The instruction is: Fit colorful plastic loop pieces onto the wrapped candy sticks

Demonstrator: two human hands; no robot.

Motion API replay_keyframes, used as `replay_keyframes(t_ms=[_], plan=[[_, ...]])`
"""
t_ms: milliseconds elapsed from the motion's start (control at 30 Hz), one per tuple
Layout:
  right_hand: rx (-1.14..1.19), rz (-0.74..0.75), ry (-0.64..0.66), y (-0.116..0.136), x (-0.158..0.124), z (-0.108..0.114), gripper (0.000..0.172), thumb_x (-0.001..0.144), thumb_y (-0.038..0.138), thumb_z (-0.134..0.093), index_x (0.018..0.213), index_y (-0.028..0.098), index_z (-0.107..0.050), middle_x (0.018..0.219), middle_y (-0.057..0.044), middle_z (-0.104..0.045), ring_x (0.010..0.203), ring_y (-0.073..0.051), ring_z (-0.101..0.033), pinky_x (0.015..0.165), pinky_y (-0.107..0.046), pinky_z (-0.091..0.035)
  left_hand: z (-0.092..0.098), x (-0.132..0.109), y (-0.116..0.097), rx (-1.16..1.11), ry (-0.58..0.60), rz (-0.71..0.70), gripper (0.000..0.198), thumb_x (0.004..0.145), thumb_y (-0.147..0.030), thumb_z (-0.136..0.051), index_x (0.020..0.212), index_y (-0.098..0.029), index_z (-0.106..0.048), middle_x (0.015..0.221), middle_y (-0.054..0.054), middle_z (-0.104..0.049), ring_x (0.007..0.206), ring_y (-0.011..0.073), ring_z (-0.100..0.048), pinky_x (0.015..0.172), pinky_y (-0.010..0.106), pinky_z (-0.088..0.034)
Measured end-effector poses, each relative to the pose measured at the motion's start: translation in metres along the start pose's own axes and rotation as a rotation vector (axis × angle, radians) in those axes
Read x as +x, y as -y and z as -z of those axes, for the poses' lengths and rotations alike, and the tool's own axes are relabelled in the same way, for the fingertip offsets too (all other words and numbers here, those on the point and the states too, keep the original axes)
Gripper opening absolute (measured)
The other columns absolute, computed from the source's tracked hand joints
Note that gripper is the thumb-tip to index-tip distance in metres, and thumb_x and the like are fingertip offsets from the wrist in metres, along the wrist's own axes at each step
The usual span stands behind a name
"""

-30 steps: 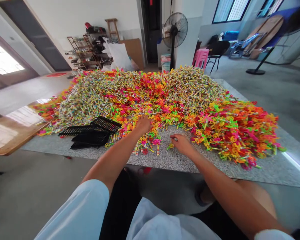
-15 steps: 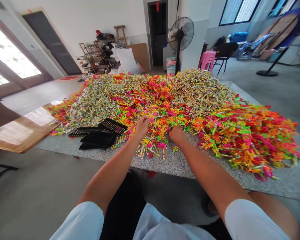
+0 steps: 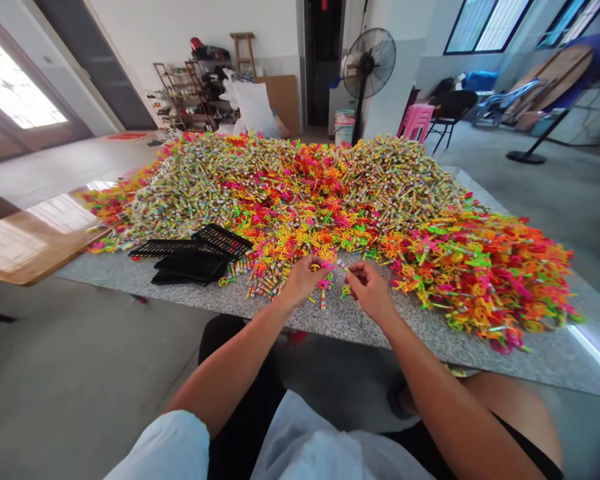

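Note:
My left hand (image 3: 304,279) is pinched at the fingertips on what looks like a small pink plastic piece (image 3: 327,265), just above the granite table (image 3: 345,323). Facing it, my right hand (image 3: 373,292) grips a short tube with a coloured print (image 3: 343,266) between thumb and forefinger, its free end pointing toward my left hand. The two hands are close together but apart. Below and left of them lie loose printed tubes (image 3: 265,283). Behind stretches a heap of bright plastic loop pieces (image 3: 320,233) in yellow, orange, pink and green.
Black slotted trays (image 3: 195,263) are stacked loosely at the left. Large mounds of printed tubes (image 3: 195,180) cover the table's back, and a pile of coloured pieces (image 3: 495,280) spreads at right. A wooden board (image 3: 35,243) adjoins the left side. Beyond stands a fan (image 3: 369,63).
Both hands have drawn back from the heap toward me and come closer together. A printed tube now shows in my right hand, and a pink piece at my left fingertips.

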State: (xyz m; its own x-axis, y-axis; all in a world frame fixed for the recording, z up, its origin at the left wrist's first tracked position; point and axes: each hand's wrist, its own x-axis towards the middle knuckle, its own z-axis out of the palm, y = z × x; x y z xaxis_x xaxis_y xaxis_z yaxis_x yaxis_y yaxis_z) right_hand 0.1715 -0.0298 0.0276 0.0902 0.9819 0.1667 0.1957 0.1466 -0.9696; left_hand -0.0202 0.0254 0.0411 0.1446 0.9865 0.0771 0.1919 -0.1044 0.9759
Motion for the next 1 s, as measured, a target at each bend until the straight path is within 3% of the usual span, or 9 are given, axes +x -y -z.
replay_keyframes(t_ms=[100, 267, 400, 500, 633, 767, 900, 1000], plan=[[-0.001, 0.049, -0.016, 0.013, -0.017, 0.005, 0.029, 0.09, 0.045, -0.061, 0.107, 0.022, -0.061, 0.082, -0.002, -0.068, 0.061, -0.014, -0.058, 0.057, -0.025, -0.048, -0.012, -0.008, -0.01, 0.138, 0.043, -0.095, 0.015, 0.076, -0.031, -0.073, 0.079, -0.018, -0.067, 0.067, -0.003, -0.059, 0.061, 0.0115, -0.051, 0.057, 0.022, -0.036], [-0.066, 0.069, -0.085, 0.012, -0.027, 0.018, 0.034, 0.091, 0.047, -0.059, 0.112, 0.021, -0.063, 0.089, -0.004, -0.069, 0.065, -0.015, -0.059, 0.058, -0.026, -0.047, -0.02, -0.014, -0.012, 0.102, 0.182, -0.107, 0.023, 0.075, -0.036, -0.075, 0.07, -0.017, -0.064, 0.06, -0.004, -0.051, 0.057, 0.0099, -0.045, 0.053, 0.022, -0.03], [-0.019, 0.046, -0.045, 0.008, -0.032, 0.024, 0.032, 0.09, 0.048, -0.061, 0.108, 0.021, -0.064, 0.084, -0.003, -0.068, 0.06, -0.015, -0.058, 0.055, -0.026, -0.047, -0.024, -0.017, -0.012, -0.14, 0.246, 0.018, 0.029, 0.075, -0.041, -0.077, 0.075, -0.016, -0.062, 0.068, -0.002, -0.058, 0.064, 0.0106, -0.054, 0.06, 0.022, -0.045], [0.043, 0.032, -0.018, 0.007, -0.033, 0.026, 0.029, 0.09, 0.046, -0.061, 0.105, 0.021, -0.064, 0.076, -0.001, -0.065, 0.055, -0.013, -0.054, 0.052, -0.026, -0.044, -0.028, -0.021, -0.016, -0.381, 0.319, 0.155, 0.033, 0.074, -0.041, -0.08, 0.085, -0.016, -0.061, 0.08, 0.001, -0.064, 0.075, 0.0131, -0.063, 0.072, 0.028, -0.056], [0.108, 0.004, -0.011, 0.007, -0.033, 0.03, 0.031, 0.091, 0.047, -0.059, 0.107, 0.021, -0.063, 0.075, 0.0, -0.063, 0.053, -0.013, -0.052, 0.049, -0.026, -0.043, -0.035, -0.025, -0.02, -0.437, 0.381, 0.242, 0.035, 0.077, -0.041, -0.079, 0.094, -0.016, -0.062, 0.087, 0.005, -0.068, 0.078, 0.0157, -0.067, 0.071, 0.031, -0.06], [0.008, 0.057, -0.077, 0.007, -0.036, 0.037, 0.029, 0.091, 0.045, -0.059, 0.106, 0.021, -0.065, 0.073, -0.001, -0.062, 0.058, -0.014, -0.054, 0.053, -0.026, -0.044, -0.041, -0.023, -0.016, -0.404, 0.357, 0.198, 0.039, 0.078, -0.04, -0.08, 0.104, -0.016, -0.063, 0.089, 0.005, -0.07, 0.076, 0.015, -0.068, 0.071, 0.031, -0.059], [-0.039, 0.096, -0.134, 0.008, -0.04, 0.043, 0.025, 0.091, 0.041, -0.06, 0.103, 0.021, -0.066, 0.074, -0.001, -0.06, 0.06, -0.014, -0.052, 0.056, -0.026, -0.042, -0.044, -0.019, -0.013, -0.323, 0.281, 0.114, 0.057, 0.076, -0.037, -0.082, 0.124, -0.018, -0.056, 0.086, 0.005, -0.073, 0.075, 0.0159, -0.068, 0.072, 0.029, -0.055], [-0.006, 0.105, -0.162, 0.009, -0.042, 0.044, 0.023, 0.091, 0.04, -0.059, 0.102, 0.021, -0.065, 0.072, 0.0, -0.059, 0.059, -0.014, -0.051, 0.056, -0.026, -0.041, -0.045, -0.019, -0.015, -0.2, 0.215, 0.073, 0.059, 0.076, -0.036, -0.082, 0.124, -0.018, -0.055, 0.078, 0.003, -0.073, 0.071, 0.0157, -0.067, 0.069, 0.026, -0.049]])
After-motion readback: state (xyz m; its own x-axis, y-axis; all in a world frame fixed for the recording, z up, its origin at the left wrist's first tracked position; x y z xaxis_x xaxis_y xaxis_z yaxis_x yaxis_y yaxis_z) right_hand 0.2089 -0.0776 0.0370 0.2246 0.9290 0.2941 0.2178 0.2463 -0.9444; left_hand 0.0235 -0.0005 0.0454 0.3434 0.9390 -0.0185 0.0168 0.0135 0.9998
